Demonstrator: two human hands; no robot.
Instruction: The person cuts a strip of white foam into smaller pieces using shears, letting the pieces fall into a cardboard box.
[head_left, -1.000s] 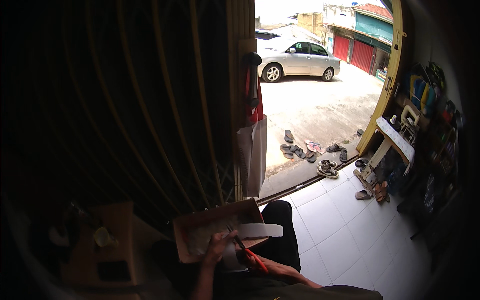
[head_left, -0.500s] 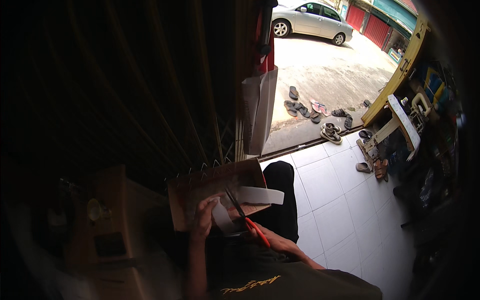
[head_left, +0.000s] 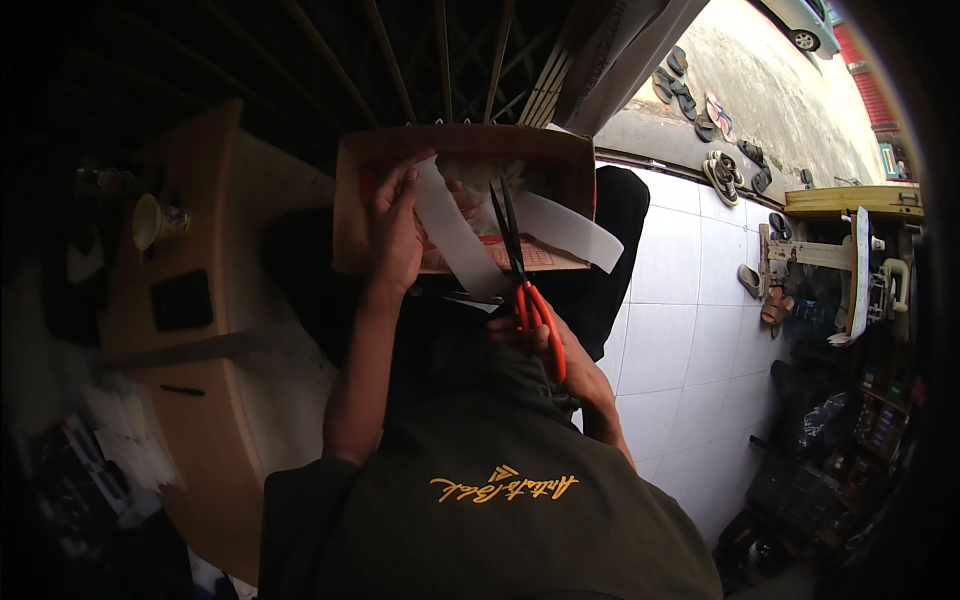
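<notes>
A long white strip (head_left: 450,230) is pinched by its upper end in my left hand (head_left: 398,225), and it slants down to the right. My right hand (head_left: 575,365) grips scissors (head_left: 535,315) by their red handles. Their dark blades point up past the strip's right side, tips slightly apart. Under both hands a cardboard box (head_left: 353,225) rests at my lap, with pale material inside that I cannot make out. Another white strip, or another length of the same one (head_left: 575,232), hangs over the box's right front edge.
To the left stands a wooden desk (head_left: 225,400) with a yellowish cup (head_left: 147,222), a dark flat object (head_left: 182,301) and a pen (head_left: 183,390). A folding metal gate (head_left: 440,60) is ahead. Sandals (head_left: 722,178) line the doorway at the right, near a sewing machine (head_left: 890,285).
My view has tilted downward, so hands and box appear higher. The held strip now looks straighter, and the scissors point more upright, with their blades to the right of that strip.
</notes>
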